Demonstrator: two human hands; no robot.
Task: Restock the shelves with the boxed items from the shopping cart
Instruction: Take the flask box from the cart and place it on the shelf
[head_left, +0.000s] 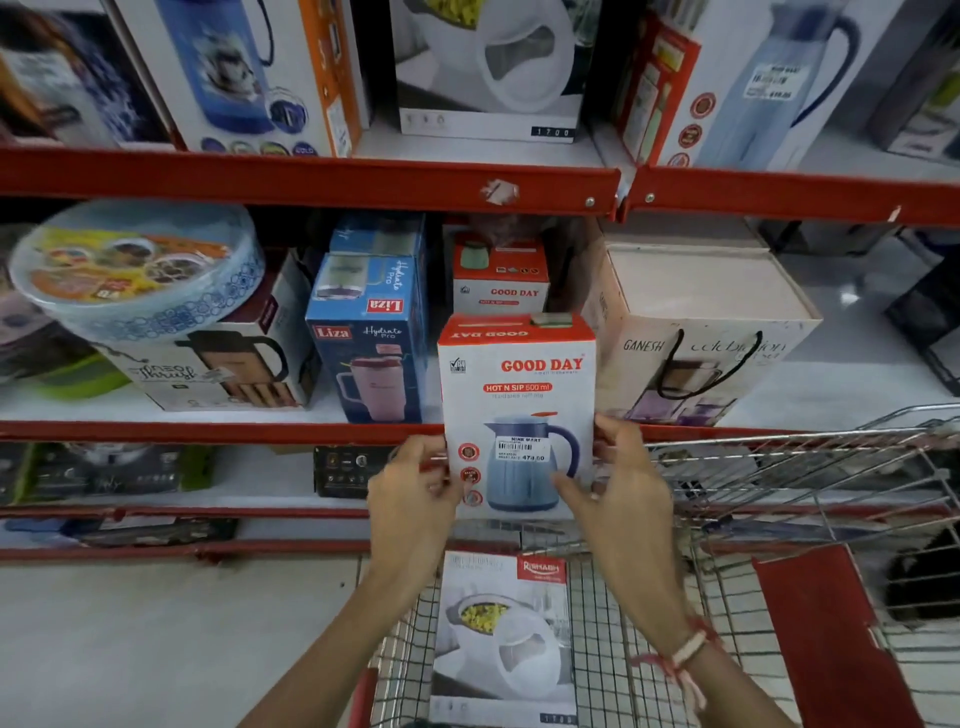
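Observation:
I hold a white and orange Good Day flask box (519, 400) upright in front of the middle shelf (218, 430). My left hand (415, 483) grips its lower left edge and my right hand (618, 483) grips its lower right edge. Behind it on the shelf stands another Good Day box (500, 280). Below, in the wire shopping cart (779, 483), lies a white Rishabh casserole box (504, 639).
A blue Liza box (369, 343) stands left of the held box and a Ganesh carrier box (696, 332) stands right. Further left sit a flask box (223, 369) and a round tray pack (135, 265). The upper shelf (311, 179) carries tall boxes. The cart's red flap (826, 639) is at right.

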